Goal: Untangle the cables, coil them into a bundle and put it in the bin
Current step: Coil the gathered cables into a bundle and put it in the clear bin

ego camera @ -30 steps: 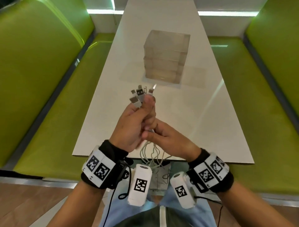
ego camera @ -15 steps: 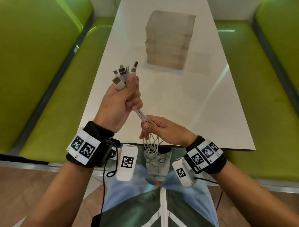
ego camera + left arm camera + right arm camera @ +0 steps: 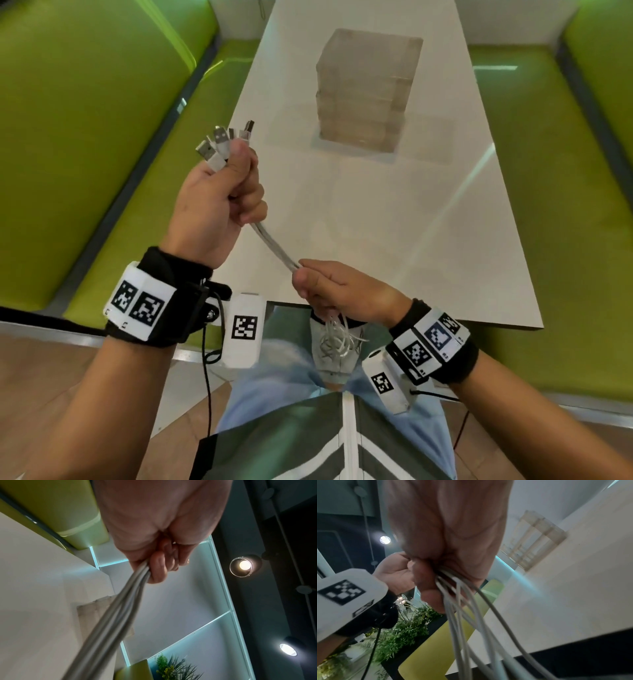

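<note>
Several white cables (image 3: 274, 245) run taut between my two hands over the near edge of the table. My left hand (image 3: 219, 202) grips them in a fist just below their plug ends (image 3: 222, 144), which fan out above my thumb. My right hand (image 3: 329, 284), lower and to the right, holds the same strands in its curled fingers. Below it the loose cable lengths (image 3: 334, 339) hang in a tangle over my lap. In the left wrist view the cables (image 3: 109, 622) leave my fist as one tight bunch. In the right wrist view the cables (image 3: 464, 615) spread apart below my fingers. A clear plastic bin (image 3: 366, 92) stands farther back on the table.
The white table (image 3: 428, 222) stretches away from me between two green benches (image 3: 85, 137). My wrist cameras (image 3: 243, 332) hang under both forearms, with a thin black wire (image 3: 207, 383) dangling from the left one.
My left hand has lifted up and to the left with the plug ends. My right hand has slid down along the cables toward the table edge, so the stretch between them has lengthened.
</note>
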{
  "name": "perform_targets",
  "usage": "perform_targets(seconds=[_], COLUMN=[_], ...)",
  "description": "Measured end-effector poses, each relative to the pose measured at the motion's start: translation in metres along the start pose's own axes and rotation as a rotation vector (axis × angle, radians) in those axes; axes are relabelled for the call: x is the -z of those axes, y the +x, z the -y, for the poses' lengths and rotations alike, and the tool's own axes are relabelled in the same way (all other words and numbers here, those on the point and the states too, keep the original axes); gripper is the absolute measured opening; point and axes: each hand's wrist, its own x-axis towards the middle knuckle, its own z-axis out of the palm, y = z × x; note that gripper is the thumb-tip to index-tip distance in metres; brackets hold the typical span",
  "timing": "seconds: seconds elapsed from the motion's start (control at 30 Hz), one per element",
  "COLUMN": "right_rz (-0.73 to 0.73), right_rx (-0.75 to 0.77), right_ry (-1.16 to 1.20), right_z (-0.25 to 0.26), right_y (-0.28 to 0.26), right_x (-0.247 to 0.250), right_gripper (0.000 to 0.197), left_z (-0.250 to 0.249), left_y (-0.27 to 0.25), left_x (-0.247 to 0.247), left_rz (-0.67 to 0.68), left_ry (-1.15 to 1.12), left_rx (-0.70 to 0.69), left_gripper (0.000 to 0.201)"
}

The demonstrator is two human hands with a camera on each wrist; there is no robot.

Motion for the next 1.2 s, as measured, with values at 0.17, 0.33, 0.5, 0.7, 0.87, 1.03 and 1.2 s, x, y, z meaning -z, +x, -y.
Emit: perform_targets(seconds=[0.17,0.33,0.5,0.7,0.87,1.03,1.2], right_rz=[-0.031,-0.066,-0.125,-0.299,-0.315,-0.274,-0.187], right_rx=[0.075,0.103,0.009,-0.117,-0.180,-0.157,-0.141], right_ry=[0.022,0.031,0.003,-0.560,-0.625,-0.559,-0.409], right_z=[0.007,0.026,0.023,0.015,0.003,-0.029,-0.074], right_y=[-0.008,-0.013,-0.028,-0.075,-0.094,-0.075,-0.045], right_x=[-0.007,-0.013,-0.015,0.005,0.002,0.004,-0.008], right_gripper=[0.028,0.029,0.034,0.029,0.030,0.022,0.014], left_z=[-0.025,-0.046,-0.040,0.013,0.007,-0.010,-0.022], left_y=[0.016,0.023,0.030,0.035,0.051,0.056,0.046], left_x=[-0.025,-0.038,-0.036,-0.014,0.004,-0.004,-0.021], left_rz=[0.068,0.143,0.110,0.167,0.058,-0.012,0.036], left_ry=[0.097,0.218,0.426,1.083,0.930,0.840,0.684], left_rx=[-0.040,-0.093,-0.150,-0.250,-0.198,-0.284,-0.354], left_gripper=[0.029,0.028,0.028,0.020,0.030,0.032,0.025])
